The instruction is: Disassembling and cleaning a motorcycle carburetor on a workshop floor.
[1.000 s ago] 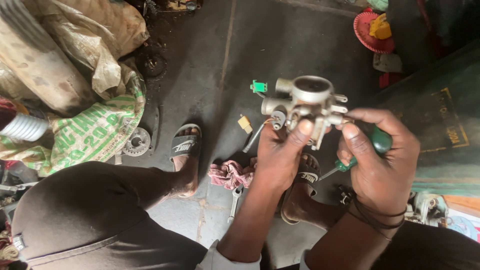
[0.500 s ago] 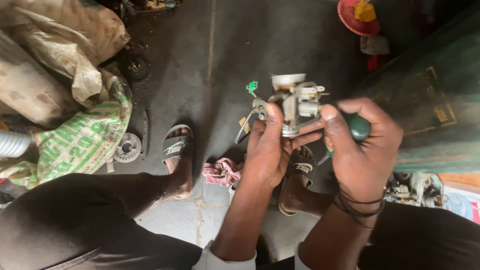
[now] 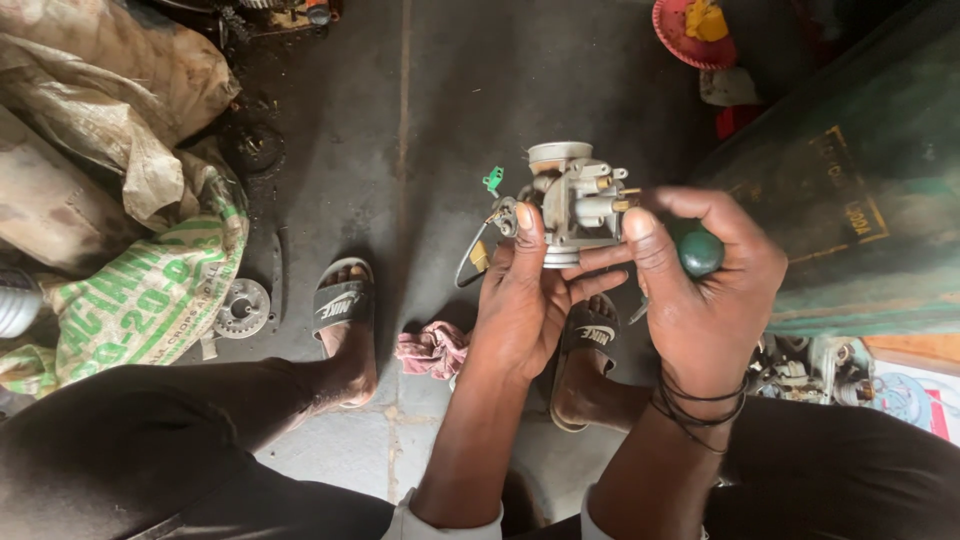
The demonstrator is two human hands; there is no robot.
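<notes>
Both hands have come in closer to the body than a second ago. Largest, the left hand is wrapped under the grey metal carburettor, thumb up its side, now turned so its round mouth faces up and away. Next, the right hand is closed on a green-handled screwdriver (its tip hidden), forefinger touching the casting. Smallest, a green tag dangles beside it, above the concrete floor.
</notes>
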